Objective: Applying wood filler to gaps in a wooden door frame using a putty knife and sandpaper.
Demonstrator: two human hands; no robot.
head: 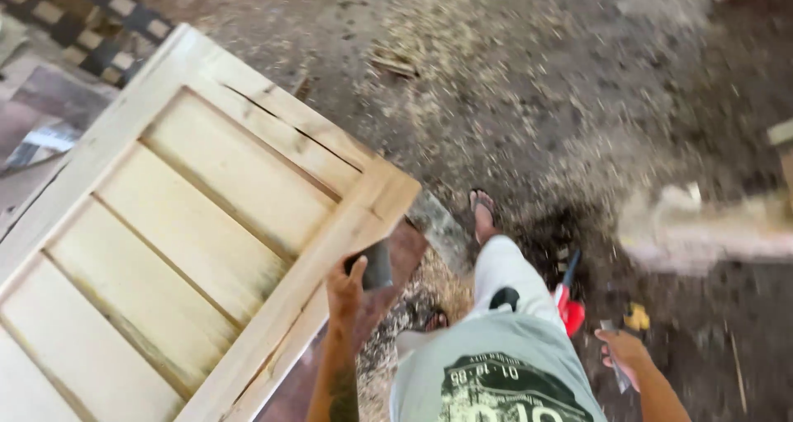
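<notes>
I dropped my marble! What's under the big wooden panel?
Under the wooden panel, a reddish-brown board and sawdust-strewn floor peek out at its edge. The left hand grips that edge. Everything else underneath is covered.

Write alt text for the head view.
Seen from above, a person's left hand presses a dark block against the edge of a pale wooden panel door. The right hand holds a small tool above the sawdust-covered floor.

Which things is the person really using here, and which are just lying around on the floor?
In use:
- wooden panel, left hand at its edge
- dark block gripped in that hand
- thin grey tool, blurred, held in right hand

Lying about:
- red tool on the floor
- yellow thing
- sawdust
- pale wood pieces
</notes>
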